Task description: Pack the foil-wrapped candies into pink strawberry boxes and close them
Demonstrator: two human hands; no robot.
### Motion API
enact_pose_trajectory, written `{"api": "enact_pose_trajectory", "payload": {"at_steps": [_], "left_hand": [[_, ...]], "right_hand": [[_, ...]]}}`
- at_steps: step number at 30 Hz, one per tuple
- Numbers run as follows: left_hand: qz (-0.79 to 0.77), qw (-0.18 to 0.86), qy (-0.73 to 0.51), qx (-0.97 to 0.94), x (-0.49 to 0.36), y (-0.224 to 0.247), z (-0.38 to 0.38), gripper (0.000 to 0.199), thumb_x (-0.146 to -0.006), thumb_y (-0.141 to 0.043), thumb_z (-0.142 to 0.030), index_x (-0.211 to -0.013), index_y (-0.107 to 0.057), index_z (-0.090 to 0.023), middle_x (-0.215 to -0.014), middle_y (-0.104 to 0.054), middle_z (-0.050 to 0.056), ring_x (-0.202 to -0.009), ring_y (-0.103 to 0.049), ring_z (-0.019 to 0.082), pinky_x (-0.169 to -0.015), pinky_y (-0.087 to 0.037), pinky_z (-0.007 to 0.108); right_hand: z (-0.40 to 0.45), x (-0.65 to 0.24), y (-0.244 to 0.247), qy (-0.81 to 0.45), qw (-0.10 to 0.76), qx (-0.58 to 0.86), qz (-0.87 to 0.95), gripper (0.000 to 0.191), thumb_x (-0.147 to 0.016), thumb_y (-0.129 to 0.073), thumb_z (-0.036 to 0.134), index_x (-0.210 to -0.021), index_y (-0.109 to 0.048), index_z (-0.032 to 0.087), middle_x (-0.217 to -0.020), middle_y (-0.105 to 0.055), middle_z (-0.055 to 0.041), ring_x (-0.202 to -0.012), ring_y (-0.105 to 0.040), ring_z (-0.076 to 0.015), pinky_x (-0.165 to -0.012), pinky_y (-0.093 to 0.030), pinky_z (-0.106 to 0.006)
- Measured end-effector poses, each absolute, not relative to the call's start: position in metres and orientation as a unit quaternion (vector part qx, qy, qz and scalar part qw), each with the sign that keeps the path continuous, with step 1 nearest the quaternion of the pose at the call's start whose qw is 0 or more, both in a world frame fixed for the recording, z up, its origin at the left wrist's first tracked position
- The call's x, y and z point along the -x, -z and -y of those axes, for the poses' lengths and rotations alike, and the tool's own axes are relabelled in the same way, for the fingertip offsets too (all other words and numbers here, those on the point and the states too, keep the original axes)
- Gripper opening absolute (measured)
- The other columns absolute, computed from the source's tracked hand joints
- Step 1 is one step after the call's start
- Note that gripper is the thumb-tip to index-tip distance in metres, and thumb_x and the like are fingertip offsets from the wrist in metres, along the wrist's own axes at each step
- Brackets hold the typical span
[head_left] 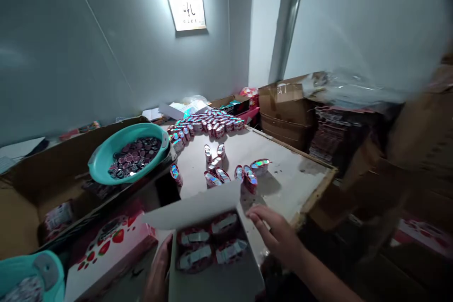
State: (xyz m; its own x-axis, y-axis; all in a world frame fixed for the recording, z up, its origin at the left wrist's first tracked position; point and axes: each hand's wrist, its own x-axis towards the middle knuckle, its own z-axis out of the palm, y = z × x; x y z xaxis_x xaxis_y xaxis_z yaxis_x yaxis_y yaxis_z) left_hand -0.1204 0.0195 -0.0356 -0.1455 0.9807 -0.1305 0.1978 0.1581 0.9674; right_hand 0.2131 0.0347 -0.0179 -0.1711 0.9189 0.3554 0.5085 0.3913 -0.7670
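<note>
An open white box (219,283) stands at the bottom centre with several wrapped packets (194,257) inside. My left hand (159,271) lies along its left wall, the fingers extended upward. At the box's upper right corner is my right hand (274,233), fingers bent forward and nothing visible between them. Beyond the box, several shiny round packs (250,178) stand or lean on the white table (283,158), and a large cluster of similar packs (208,122) covers its far end.
A teal basin (102,170) of small round pieces sits on a cardboard box at the left. Below it are a strawberry-printed box (113,250) and another teal basin (53,269). Cardboard boxes (283,108) and stacked flat packaging (327,134) stand at the right.
</note>
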Motion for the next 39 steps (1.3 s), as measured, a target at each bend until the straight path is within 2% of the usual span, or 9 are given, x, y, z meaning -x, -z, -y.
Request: {"api": "enact_pose_trajectory", "payload": {"at_steps": [3,7,10,13,19,23,32,36,39], "left_hand": [[-0.672,0.383,-0.469,-0.427,0.135,0.013,-0.039,0.078,-0.074,-0.047,-0.088,-0.093,-0.075,-0.018,-0.102,-0.076,0.014,-0.109,-0.069,0.038,-0.100,-0.055,0.051],[-0.674,0.261,-0.462,-0.515,0.130,-0.046,-0.111,0.060,-0.085,-0.052,-0.070,-0.113,-0.067,-0.019,-0.113,-0.073,0.011,-0.101,-0.070,0.029,-0.081,-0.057,0.036],[-0.686,0.127,-0.267,-0.664,0.108,-0.066,-0.180,0.047,-0.096,-0.043,-0.054,-0.114,-0.067,-0.018,-0.114,-0.072,0.012,-0.103,-0.068,0.026,-0.090,-0.052,0.035],[-0.723,0.042,-0.087,-0.684,0.087,-0.050,-0.227,0.054,-0.092,-0.051,-0.054,-0.118,-0.066,-0.009,-0.116,-0.066,0.024,-0.108,-0.064,0.038,-0.092,-0.051,0.047],[-0.696,0.015,-0.048,-0.716,0.088,-0.014,-0.239,0.038,-0.093,-0.043,-0.029,-0.110,-0.068,-0.006,-0.122,-0.057,0.028,-0.118,-0.055,0.041,-0.098,-0.048,0.049],[-0.646,0.047,-0.102,-0.755,0.099,-0.013,-0.233,0.046,-0.087,-0.045,-0.017,-0.130,-0.058,-0.008,-0.120,-0.063,0.018,-0.113,-0.061,0.027,-0.101,-0.049,0.037],[-0.559,0.279,-0.153,-0.765,0.068,0.017,-0.229,0.080,-0.096,-0.044,-0.052,-0.160,-0.020,-0.011,-0.155,-0.041,0.023,-0.143,-0.043,0.033,-0.118,-0.035,0.049],[-0.477,0.215,-0.075,-0.849,0.053,0.011,-0.235,0.101,-0.073,-0.078,-0.059,-0.157,-0.035,-0.025,-0.151,-0.049,0.016,-0.136,-0.047,0.039,-0.112,-0.038,0.052],[-0.458,0.194,-0.075,-0.864,0.048,0.002,-0.234,0.078,-0.070,-0.083,-0.041,-0.141,-0.055,-0.022,-0.135,-0.063,0.011,-0.121,-0.058,0.034,-0.104,-0.043,0.043]], "right_hand": [[-0.086,-0.223,0.000,-0.117,0.340,0.578,0.732,0.036,-0.101,-0.044,0.039,-0.122,-0.067,0.021,-0.127,-0.064,-0.0144,-0.118,-0.061,-0.0290,-0.100,-0.051,-0.044],[-0.133,-0.202,-0.004,-0.034,0.195,0.705,0.682,0.056,-0.098,-0.053,0.046,-0.150,-0.050,0.024,-0.151,-0.046,-0.0212,-0.134,-0.050,-0.0398,-0.098,-0.051,-0.054],[-0.148,-0.182,0.002,-0.039,0.134,0.728,0.671,0.047,-0.100,-0.051,0.048,-0.143,-0.058,0.030,-0.155,-0.042,-0.0196,-0.139,-0.042,-0.0427,-0.094,-0.052,-0.055],[-0.154,-0.177,0.007,-0.050,0.125,0.731,0.669,0.040,-0.101,-0.049,0.054,-0.122,-0.071,0.028,-0.154,-0.041,-0.0194,-0.137,-0.042,-0.0445,-0.092,-0.051,-0.058],[-0.150,-0.207,0.009,-0.070,0.141,0.663,0.732,0.022,-0.099,-0.055,0.037,-0.110,-0.071,0.027,-0.150,-0.047,-0.0123,-0.134,-0.045,-0.0353,-0.095,-0.052,-0.050],[-0.137,-0.230,0.013,-0.097,0.160,0.630,0.754,0.061,-0.086,-0.058,0.019,-0.146,-0.049,0.022,-0.150,-0.047,-0.0149,-0.133,-0.048,-0.0315,-0.101,-0.050,-0.044],[-0.124,-0.228,0.023,-0.062,0.149,0.667,0.727,0.068,-0.082,-0.054,0.025,-0.148,-0.049,0.014,-0.143,-0.054,-0.0180,-0.128,-0.052,-0.0327,-0.098,-0.048,-0.045],[-0.125,-0.228,0.021,-0.070,0.161,0.673,0.719,0.069,-0.080,-0.055,0.025,-0.148,-0.050,0.015,-0.142,-0.055,-0.0166,-0.125,-0.052,-0.0324,-0.095,-0.047,-0.044],[-0.124,-0.229,0.019,-0.078,0.167,0.676,0.714,0.069,-0.079,-0.056,0.026,-0.147,-0.051,0.017,-0.142,-0.055,-0.0154,-0.126,-0.051,-0.0319,-0.096,-0.046,-0.043]]}}
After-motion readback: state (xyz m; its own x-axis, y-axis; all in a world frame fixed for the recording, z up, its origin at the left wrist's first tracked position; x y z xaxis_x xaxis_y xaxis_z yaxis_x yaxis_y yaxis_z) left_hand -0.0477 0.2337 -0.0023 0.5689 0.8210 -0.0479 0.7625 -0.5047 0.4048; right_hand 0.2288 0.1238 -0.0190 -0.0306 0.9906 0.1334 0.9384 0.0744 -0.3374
